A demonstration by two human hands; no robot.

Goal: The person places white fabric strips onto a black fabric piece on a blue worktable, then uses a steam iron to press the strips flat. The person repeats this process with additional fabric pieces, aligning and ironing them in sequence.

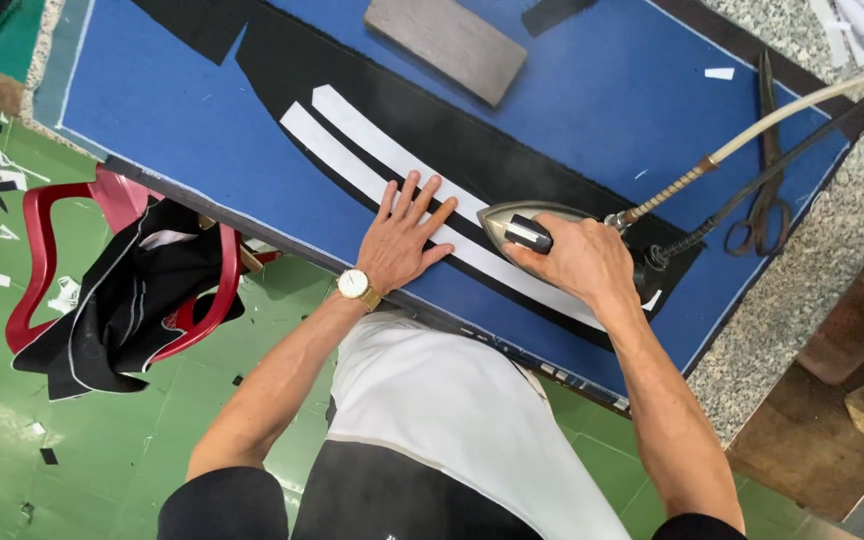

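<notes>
Iron gripped by its black handle in the closed right hand, sole resting on the white strips across the black fabric panel. Left hand spread flat, fingers open, holding nothing, pinning the strips just beside the iron's nose. Best kept flat and clear of the hot tip, strips held parallel, hose trailing behind the wrist.
</notes>
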